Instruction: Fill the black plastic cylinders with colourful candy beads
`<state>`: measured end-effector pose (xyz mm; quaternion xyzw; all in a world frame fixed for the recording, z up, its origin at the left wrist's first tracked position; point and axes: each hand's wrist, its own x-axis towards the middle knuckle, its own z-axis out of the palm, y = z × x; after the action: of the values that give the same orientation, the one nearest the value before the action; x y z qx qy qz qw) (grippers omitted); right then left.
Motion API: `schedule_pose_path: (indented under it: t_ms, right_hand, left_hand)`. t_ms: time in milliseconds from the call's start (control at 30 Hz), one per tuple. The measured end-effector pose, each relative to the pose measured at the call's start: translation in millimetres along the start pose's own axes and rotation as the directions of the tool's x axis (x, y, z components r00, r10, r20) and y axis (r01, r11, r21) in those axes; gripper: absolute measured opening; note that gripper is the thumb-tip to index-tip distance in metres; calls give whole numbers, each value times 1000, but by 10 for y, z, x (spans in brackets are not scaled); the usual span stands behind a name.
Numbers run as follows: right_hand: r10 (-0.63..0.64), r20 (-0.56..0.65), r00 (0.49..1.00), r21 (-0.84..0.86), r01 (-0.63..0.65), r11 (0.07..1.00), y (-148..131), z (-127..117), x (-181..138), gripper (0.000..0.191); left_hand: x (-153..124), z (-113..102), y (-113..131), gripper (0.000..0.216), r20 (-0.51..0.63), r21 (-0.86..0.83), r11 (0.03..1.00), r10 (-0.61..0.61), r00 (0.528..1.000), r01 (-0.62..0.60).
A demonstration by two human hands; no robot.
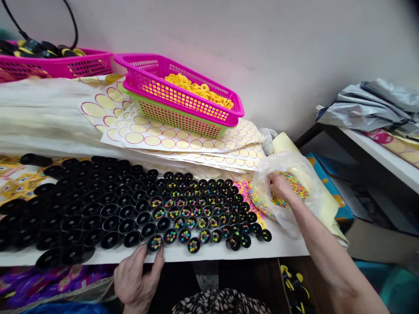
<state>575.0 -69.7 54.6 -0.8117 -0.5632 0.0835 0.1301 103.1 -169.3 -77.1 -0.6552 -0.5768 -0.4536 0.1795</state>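
Observation:
Many small black round cups (pixel 108 209) cover the white table (pixel 209 254); those toward the right hold colourful little beads (pixel 186 211). My left hand (pixel 135 279) rests at the table's front edge, its fingers apart, the fingertips touching a bead-filled cup (pixel 155 243). My right hand (pixel 279 187) reaches into a clear plastic bag (pixel 288 192) of colourful beads at the table's right end. Its fingers are curled among the beads, and what they hold is hidden.
Stacked pink and green baskets (pixel 183 100) with yellow rings (pixel 199 89) sit at the back on sheets of round stickers (pixel 183 139). Another pink basket (pixel 55 63) stands at the far left. A second table (pixel 376 148) with grey plastic bags (pixel 373 104) lies to the right.

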Motion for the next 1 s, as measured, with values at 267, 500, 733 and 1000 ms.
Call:
schedule_pose_path:
  t_ms: [267,500,733,1000]
  right_hand:
    - [45,-122,992,500,22,866,180,-32,-175,24]
    - [-33,-5,999,868,21,495,-540,-212,-628,28]
    - [-538,175,824,777,220,590,-1960,176,-792,15]
    - [-830,179,528,163,816,554,-2619,609,-555,19]
  left_hand:
    - [-5,28,-31,46,-11,7,1000,8,1000,-8]
    - [95,-95,62,38,43,3,999,35,998,-35]
    - [134,-181,160,35,53,-79,997,-12,999,17]
    - [148,-198,156,40,22,-156,988,-15,1000,18]
